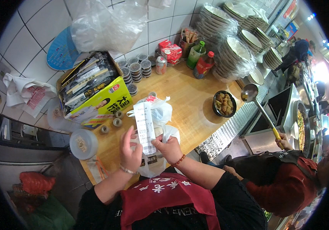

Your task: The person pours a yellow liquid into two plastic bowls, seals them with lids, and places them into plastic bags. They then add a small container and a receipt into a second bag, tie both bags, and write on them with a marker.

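Note:
A long white printed receipt (144,126) is pinched at its lower right edge by my right hand (168,149). My left hand (130,151) is beside the receipt's left edge, fingers apart and holding nothing that I can see. Beneath both hands lies a white plastic carrier bag (162,110) with its handles bunched. Its contents are partly hidden by the receipt and the hands. The bag rests on the wooden table (179,89) close to my apron.
To the left stands a yellow-green carton (104,100) of wrapped chopsticks, with stacked lidded cups (135,69) behind. A black bowl of food (224,104) sits right. Plastic-wrapped plates (233,54) rise at the back. A co-worker holds a ladle (263,110) beyond the table's right edge.

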Motion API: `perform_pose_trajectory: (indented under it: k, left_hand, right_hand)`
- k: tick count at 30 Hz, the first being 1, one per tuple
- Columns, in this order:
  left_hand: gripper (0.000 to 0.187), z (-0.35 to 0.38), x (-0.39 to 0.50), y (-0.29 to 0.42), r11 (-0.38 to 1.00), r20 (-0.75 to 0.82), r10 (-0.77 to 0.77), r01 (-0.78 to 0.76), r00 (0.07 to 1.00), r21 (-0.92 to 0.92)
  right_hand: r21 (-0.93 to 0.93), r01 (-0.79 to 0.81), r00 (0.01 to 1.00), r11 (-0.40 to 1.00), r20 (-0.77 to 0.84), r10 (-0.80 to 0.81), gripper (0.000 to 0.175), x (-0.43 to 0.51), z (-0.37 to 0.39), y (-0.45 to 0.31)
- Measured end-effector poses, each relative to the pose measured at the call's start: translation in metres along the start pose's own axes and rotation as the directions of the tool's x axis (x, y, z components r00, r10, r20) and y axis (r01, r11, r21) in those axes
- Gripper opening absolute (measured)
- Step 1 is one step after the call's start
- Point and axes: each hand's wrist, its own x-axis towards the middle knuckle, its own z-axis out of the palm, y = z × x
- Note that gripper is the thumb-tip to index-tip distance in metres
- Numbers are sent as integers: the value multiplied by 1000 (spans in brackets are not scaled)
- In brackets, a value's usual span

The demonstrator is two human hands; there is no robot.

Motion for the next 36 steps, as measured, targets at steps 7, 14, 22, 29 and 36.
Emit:
perform_pose_trajectory:
  k: [7,14,22,29,36]
  left_hand:
    - [89,-3,-62,4,839,122,309,-331,943,432]
    - [88,-6,-56,-22,710,15,211,-164,977,685]
    - [20,-88,-51,-12,462,413,-592,711,692,-530]
    - [23,-19,-41,-21,718,418,-418,575,807,-392]
    - [21,29,-23,-96,926,307,-340,373,889,-54]
  right_hand:
    - [-80,-6,999,997,-40,3,13,-3,-6,-1]
    - [-66,15,999,998,-49,-19,13,-8,-4,0]
    - [-313,-104,993,944,14,115,15,-17,-19,23]
    - [-632,-121,992,765,-97,76,30,-15,-6,56]
    - [-777,168,986,606,144,-89,30,-53,-1,-5]
